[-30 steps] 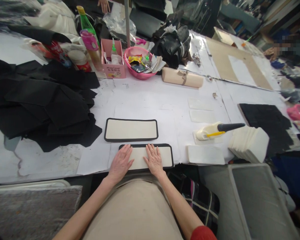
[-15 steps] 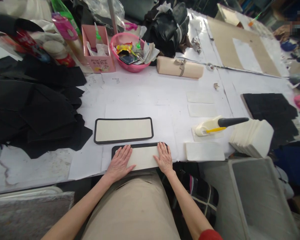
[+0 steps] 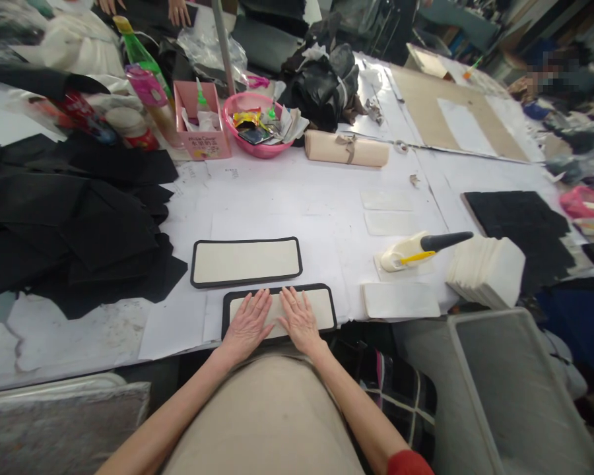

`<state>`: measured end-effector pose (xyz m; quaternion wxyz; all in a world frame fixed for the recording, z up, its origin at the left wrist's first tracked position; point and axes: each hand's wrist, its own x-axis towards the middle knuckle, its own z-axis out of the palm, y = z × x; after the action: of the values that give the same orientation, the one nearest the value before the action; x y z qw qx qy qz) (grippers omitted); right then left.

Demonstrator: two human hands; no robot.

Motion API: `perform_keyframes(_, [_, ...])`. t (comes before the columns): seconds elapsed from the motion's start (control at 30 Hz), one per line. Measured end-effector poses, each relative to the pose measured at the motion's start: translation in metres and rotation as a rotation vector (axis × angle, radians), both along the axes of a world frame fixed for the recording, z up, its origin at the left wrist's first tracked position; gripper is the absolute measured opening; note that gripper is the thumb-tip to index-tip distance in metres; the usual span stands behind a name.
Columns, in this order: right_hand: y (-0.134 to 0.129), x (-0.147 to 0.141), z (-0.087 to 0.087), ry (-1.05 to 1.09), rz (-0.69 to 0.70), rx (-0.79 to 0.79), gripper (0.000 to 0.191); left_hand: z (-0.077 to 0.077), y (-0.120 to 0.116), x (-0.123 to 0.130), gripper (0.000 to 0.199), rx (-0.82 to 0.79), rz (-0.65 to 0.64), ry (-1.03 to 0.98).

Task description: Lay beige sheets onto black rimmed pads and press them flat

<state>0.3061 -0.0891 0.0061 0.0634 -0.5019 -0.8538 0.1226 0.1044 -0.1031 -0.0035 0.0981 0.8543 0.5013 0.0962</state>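
Front panel (image 3: 321, 313): lying flat on the table (image 3: 321, 224), just in front of the rear panel (image 3: 247, 260), offset a little to its right. Left hand (image 3: 250, 323) on the left half, right hand (image 3: 299, 320) right of middle: palms down, fingers stretched and slightly spread, thumbs near each other. Pinching nothing. Pressing, smoothing or only resting: cannot tell.

Status, front panel: pale face sitting inside a black border (image 3: 331, 310). Border visible at left, back and right; front edge partly covered by the hands. Looks assembled, judging by the match with the rear panel. Any bond underneath: not visible.

Rear panel: same build, border visible all round, no hand on it. Looks equally far along. So two at this stage.

Not built up, by the look:
- black sheets (image 3: 79, 224), heaped left of the rear panel
- white strips (image 3: 400, 300), stacked to its right and further forward
- fanned white pieces (image 3: 485, 270), further right of it
- black slab pile (image 3: 517, 221), far right of it and a bit further back

Yellow brush (image 3: 418, 257) right of the rear panel, untouched. Count left: cannot tell, heap too overlapped.
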Motion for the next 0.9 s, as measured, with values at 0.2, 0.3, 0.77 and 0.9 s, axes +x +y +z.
perform_keyframes(0.2, [-0.001,-0.014,-0.015,0.012,0.03,-0.026,0.057,-0.008,0.0,0.007,0.067,-0.032,-0.037,0.003])
perform_keyframes(0.3, [-0.001,-0.013,-0.014,0.014,0.027,-0.02,0.058,-0.01,0.0,0.006,0.068,-0.02,-0.039,0.001])
perform_keyframes(0.77, [0.013,0.066,-0.033,-0.049,-0.233,0.022,0.067,-0.019,-0.007,-0.038,0.071,-0.032,0.081,0.025])
perform_keyframes(0.9, [0.014,0.065,-0.034,-0.034,-0.222,0.029,0.065,-0.019,-0.004,-0.036,0.07,-0.028,0.073,0.003])
